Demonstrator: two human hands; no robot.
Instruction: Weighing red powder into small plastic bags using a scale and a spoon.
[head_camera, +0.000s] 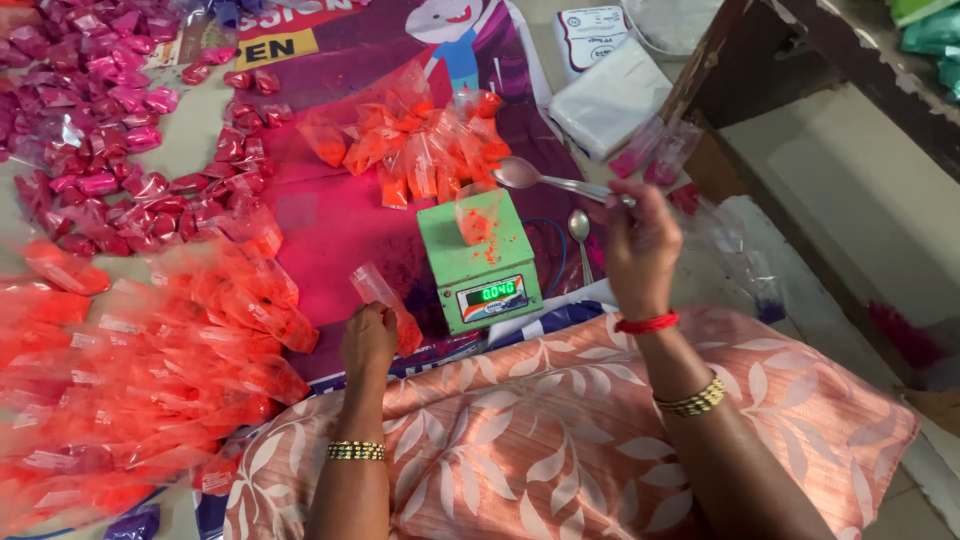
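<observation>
Your left hand (368, 338) is closed around 1 small clear plastic pouch with orange powder (385, 300), held just left of the small green digital scale (478, 262). An open clear pouch with a little orange powder (477, 222) stands on that scale. Your right hand (637, 245) pinches the handle of a steel spoon (545, 179), its bowl just above the open pouch. A second spoon (580, 232) lies below your right grip. Filled orange packets (150, 350) are heaped left of your left hand; pink packets (95, 110) lie beyond them.
</observation>
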